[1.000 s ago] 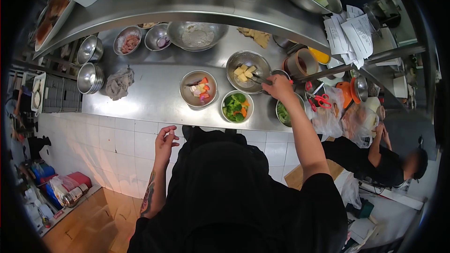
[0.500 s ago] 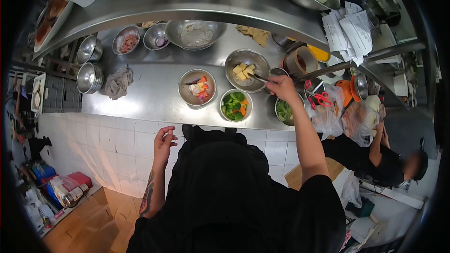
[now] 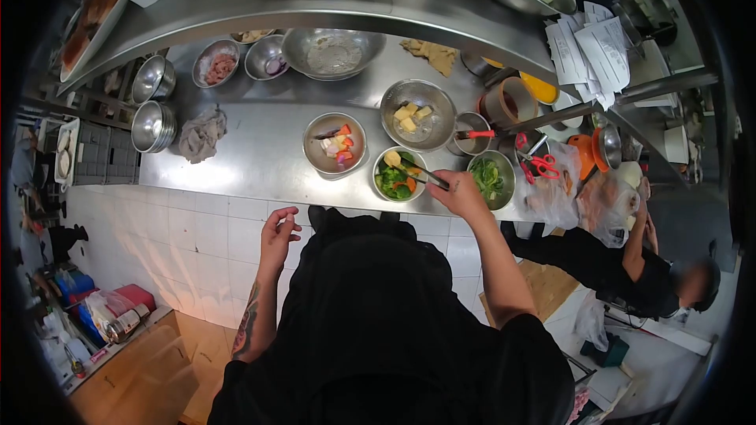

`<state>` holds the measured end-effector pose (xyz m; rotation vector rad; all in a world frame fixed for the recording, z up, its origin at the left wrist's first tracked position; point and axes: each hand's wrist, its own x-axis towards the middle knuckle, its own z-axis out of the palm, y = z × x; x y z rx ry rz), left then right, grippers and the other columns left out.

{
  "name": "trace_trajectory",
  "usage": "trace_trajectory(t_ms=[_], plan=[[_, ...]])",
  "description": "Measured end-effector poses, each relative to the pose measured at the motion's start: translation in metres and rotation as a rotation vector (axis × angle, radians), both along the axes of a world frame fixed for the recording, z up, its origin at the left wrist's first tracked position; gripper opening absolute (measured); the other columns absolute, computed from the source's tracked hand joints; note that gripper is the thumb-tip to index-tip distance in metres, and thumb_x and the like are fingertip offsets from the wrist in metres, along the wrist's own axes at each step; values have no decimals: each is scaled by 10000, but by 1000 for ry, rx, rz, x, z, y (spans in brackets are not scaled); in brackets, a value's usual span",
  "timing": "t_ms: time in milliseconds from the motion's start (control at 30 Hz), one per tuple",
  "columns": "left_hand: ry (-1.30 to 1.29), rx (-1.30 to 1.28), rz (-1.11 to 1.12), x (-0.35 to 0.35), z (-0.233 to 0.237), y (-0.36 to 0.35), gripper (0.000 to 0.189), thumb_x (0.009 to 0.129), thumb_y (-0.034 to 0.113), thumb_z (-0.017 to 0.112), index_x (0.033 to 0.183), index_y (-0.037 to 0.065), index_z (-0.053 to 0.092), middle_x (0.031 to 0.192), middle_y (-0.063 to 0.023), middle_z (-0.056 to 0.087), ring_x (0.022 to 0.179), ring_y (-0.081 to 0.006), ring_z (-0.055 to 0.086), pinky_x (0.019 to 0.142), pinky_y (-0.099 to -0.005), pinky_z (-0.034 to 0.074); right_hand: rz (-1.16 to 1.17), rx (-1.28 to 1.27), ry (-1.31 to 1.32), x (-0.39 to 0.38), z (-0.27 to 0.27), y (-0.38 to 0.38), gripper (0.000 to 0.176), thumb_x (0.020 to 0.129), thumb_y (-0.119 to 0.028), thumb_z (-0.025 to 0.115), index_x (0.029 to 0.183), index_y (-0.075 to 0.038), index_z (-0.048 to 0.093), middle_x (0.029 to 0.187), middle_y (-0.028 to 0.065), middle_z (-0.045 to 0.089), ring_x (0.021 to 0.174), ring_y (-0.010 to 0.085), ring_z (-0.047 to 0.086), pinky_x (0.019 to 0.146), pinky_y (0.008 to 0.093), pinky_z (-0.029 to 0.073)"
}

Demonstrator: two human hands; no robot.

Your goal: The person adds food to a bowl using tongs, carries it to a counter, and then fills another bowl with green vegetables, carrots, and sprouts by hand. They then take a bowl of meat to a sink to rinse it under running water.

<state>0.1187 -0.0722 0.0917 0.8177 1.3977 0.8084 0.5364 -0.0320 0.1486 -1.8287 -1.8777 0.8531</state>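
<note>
My right hand (image 3: pixel 463 195) is closed round dark tongs (image 3: pixel 429 179), whose tips reach over a bowl of broccoli and orange pieces (image 3: pixel 391 181). A pale yellow chunk (image 3: pixel 392 158) is at the tongs' tips, over the broccoli. Behind stands a metal bowl (image 3: pixel 439 135) with several pale yellow chunks (image 3: pixel 411 116). To the left is a bowl of white, orange and purple pieces (image 3: pixel 336 145). A bowl of green leaves (image 3: pixel 490 179) lies just right of my right hand. My left hand (image 3: pixel 279 230) hangs before the counter's front edge, fingers apart and holding nothing.
The steel counter (image 3: pixel 260 157) bears a grey cloth (image 3: pixel 203 135), stacked bowls (image 3: pixel 151 129) and red scissors (image 3: pixel 543 165). A raised steel shelf (image 3: pixel 315 1) crosses above. At the right, a co-worker (image 3: pixel 630 267) in black reaches near plastic bags (image 3: pixel 606 205).
My right hand and the tongs have moved from the bowl of yellow chunks towards me, to the broccoli bowl. A red-handled tool in a small pot now shows. My left hand is nearly unchanged.
</note>
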Motion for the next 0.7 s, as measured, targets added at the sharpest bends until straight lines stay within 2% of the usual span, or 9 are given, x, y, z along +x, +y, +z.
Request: trace_trajectory(t_ms=[33,100,267,367,433,467,533,567,700], plan=[[5,10,-10,-2,-1,0,243,1008,238,555,1169,67,619,1165,-27,634,842,-86,593,701,-248,517,1,0,1,1,10,1,336,822,-227,749,1022,41,710,688,209,663,581,263,661,600,348,518],[15,16,6,-8,0,1,243,1008,237,554,1168,66,619,1166,-27,633,840,-86,592,701,-248,517,-103,-3,46,8,32,1,354,796,-258,761,1002,27,718,699,239,643,612,347,659,616,382,520],[23,12,37,-8,1,3,240,1009,232,549,1166,63,617,1165,-29,633,835,-84,590,695,-247,515,-94,-4,-147,17,52,30,381,802,-287,760,1006,32,714,722,226,662,629,330,666,629,371,520],[26,22,32,-7,4,1,241,1010,236,549,1163,64,617,1163,-29,636,831,-82,588,694,-247,514,-5,12,-15,26,46,38,384,808,-290,753,1007,36,712,698,225,658,638,337,667,636,372,524],[32,21,63,-7,5,-3,244,1008,240,553,1161,62,617,1161,-30,637,829,-82,589,695,-248,514,-160,-24,240,34,36,40,384,806,-299,751,1008,25,715,718,229,662,658,351,669,665,377,532],[33,20,67,-8,3,-5,244,1008,240,553,1161,62,617,1161,-30,637,829,-82,589,695,-248,514,-156,-25,241,35,31,45,384,806,-299,751,1008,25,715,718,229,662,658,351,669,665,377,532],[13,0,80,-9,-4,-10,246,1005,242,557,1160,60,616,1159,-30,638,829,-84,592,698,-251,515,-119,282,-186,36,28,63,392,795,-310,750,1026,5,719,776,235,675,675,361,670,700,394,539],[13,0,75,-8,-4,-12,246,1005,242,557,1160,60,616,1159,-30,638,829,-84,592,698,-251,515,-165,147,-174,31,25,73,377,783,-319,744,1002,-12,725,808,242,676,723,377,674,753,437,536],[2,-4,55,-6,-2,-17,247,1000,237,569,1160,56,618,1156,-28,639,830,-87,593,696,-251,516,-121,79,-322,20,-2,109,348,779,-314,732,955,-14,722,840,241,680,817,387,675,789,472,526]])
